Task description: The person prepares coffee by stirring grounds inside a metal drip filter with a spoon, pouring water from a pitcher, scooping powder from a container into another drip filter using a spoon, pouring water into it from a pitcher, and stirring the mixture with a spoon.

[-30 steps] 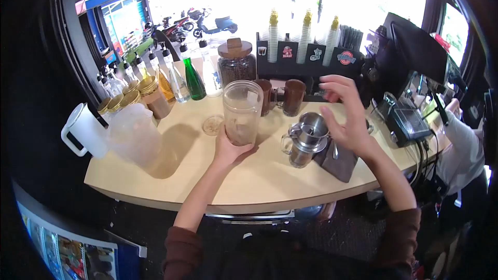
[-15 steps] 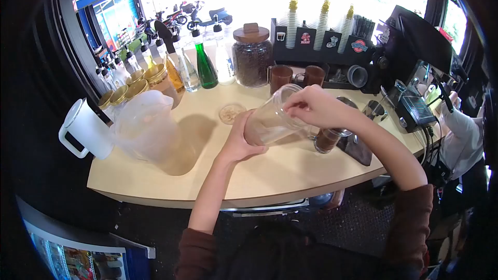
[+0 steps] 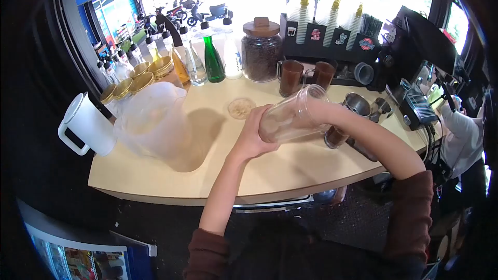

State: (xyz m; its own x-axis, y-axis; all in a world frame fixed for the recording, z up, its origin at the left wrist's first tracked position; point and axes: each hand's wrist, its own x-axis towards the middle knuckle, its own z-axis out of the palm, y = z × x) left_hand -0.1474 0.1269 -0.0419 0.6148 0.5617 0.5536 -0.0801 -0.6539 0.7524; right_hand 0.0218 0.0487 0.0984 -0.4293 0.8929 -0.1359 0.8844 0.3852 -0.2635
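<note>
The left hand (image 3: 256,135) is wrapped tight around the bottom part of a tall, clear plastic jar (image 3: 282,126). The jar is tipped over on a slant, up above the pale wooden counter (image 3: 228,181), with its open mouth pointing right. The right hand (image 3: 310,112) goes in through the mouth, and it shows through the clear side. Its fingers are blurry, so I cannot tell if they are holding anything.

A flat, round, clear disc (image 3: 241,108) lies on the counter near the left hand. Under the right arm there is a see-through glass with something brown in it (image 3: 335,138), partly hidden. A round silver metal cup (image 3: 357,103) is just past that arm. A big, cloudy plastic jug (image 3: 150,124) stands to the left, next to a white jug with a handle (image 3: 93,127).
</note>
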